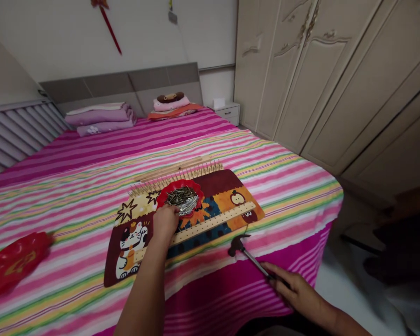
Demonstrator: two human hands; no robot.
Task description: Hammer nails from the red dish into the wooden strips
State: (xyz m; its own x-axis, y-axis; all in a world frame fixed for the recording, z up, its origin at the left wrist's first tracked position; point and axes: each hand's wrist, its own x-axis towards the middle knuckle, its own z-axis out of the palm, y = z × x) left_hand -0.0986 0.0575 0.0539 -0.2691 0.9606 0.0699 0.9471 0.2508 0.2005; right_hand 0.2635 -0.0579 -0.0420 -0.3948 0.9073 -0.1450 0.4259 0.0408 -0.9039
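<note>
My left hand (166, 220) is at the near left rim of a red scalloped dish (200, 190) full of loose nails (184, 199). Its fingers are closed and touch the pile; what they pinch is hidden. In my right hand (290, 287) is a claw hammer (251, 257), gripped by its handle, the head pointing up and left over the bed. Between the hands lies a wooden strip (215, 223) with rows of holes or nail heads, resting on a printed mat (227, 186). My left forearm covers part of it.
Behind the dish, another wooden strip (175, 178) bristles with upright nails, beside bare wooden sticks (185, 164). A red plastic item (17, 261) lies at the left on the striped bed cover (80, 205). Folded bedding (101, 116) is by the headboard; wardrobes (322, 79) stand right.
</note>
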